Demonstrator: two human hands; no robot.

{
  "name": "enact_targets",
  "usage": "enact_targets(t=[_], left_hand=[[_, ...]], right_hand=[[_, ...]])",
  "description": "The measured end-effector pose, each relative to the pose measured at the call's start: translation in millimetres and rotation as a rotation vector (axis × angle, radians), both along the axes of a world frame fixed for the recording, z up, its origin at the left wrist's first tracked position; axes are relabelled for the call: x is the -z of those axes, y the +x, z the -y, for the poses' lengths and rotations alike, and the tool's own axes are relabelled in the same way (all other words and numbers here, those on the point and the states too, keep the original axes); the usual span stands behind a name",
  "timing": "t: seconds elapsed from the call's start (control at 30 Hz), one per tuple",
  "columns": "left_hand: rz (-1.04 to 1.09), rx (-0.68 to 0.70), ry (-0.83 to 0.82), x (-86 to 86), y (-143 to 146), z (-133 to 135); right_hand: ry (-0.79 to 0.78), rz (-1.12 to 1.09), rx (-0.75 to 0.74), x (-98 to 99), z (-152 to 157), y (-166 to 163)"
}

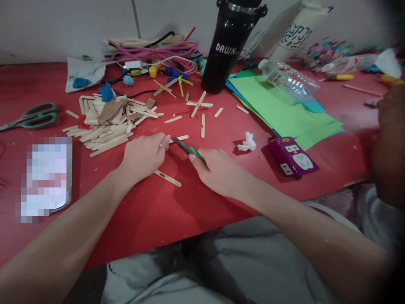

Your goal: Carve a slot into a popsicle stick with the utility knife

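My right hand (218,171) grips a green utility knife (187,149), its blade pointing left toward a pale wooden craft stick (181,138) on the red table (158,207). My left hand (144,154) is closed over the near end of that stick, fingertips pinching it against the table. Another stick with a slit (167,178) lies between my two hands. A heap of wooden sticks (107,122) sits just beyond my left hand.
Green scissors (31,117) lie far left, a phone (46,177) near left. A black DAWN bottle (229,44), green paper sheets (284,109), a plastic bottle (291,80), a purple power strip (292,157) and a white scrap (247,142) stand right. Pipe cleaners and cables (158,55) lie at the back. Another person's arm (390,143) is at the right edge.
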State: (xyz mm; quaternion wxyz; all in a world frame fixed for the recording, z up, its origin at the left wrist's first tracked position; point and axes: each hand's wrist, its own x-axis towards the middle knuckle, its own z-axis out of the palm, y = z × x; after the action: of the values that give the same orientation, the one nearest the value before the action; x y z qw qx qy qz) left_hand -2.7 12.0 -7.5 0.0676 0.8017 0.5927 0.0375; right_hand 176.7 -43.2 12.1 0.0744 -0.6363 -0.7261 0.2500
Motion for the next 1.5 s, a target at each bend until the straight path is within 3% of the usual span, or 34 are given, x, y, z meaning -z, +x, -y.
enact_targets(t=[0.57,1.5], left_hand=[[-0.082,-0.008,0.022,1.5,1.2,0.3],[-0.079,-0.011,0.004,2.3,1.7,1.3]], right_hand=[[0.001,0.116,-0.006,-4.8,2.1,-6.8],[0.002,0.124,-0.034,-3.3,3.3,-5.8]])
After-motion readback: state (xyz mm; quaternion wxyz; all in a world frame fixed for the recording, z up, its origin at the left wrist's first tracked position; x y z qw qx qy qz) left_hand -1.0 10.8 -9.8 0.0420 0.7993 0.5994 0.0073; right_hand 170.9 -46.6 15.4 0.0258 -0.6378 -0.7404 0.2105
